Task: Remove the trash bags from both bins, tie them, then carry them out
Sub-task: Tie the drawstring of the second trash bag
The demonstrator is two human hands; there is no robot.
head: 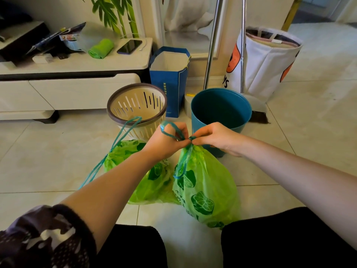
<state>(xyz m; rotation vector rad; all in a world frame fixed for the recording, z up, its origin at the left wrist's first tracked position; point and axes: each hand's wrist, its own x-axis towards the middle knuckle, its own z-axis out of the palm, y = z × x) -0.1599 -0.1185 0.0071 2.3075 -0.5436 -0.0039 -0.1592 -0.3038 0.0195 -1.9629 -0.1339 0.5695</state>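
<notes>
On floor at centre, between the knees: right-hand green bag (206,190), neck gathered. Both hands pinch its teal drawstring (182,165) at the neck. Left hand (168,140) has a loop over the forefinger; right hand (214,138) nips the knot pt. Knot looks half-made, can't tell for sure. Second green bag (135,171) touching at 9 o'clock, cords trailing loose, prob. untied. Slotted bin (135,105) at 11, blue bin (220,111) at 1, both empty. Tip: keep cord taut, draw loop through, cinch low on neck.
</notes>
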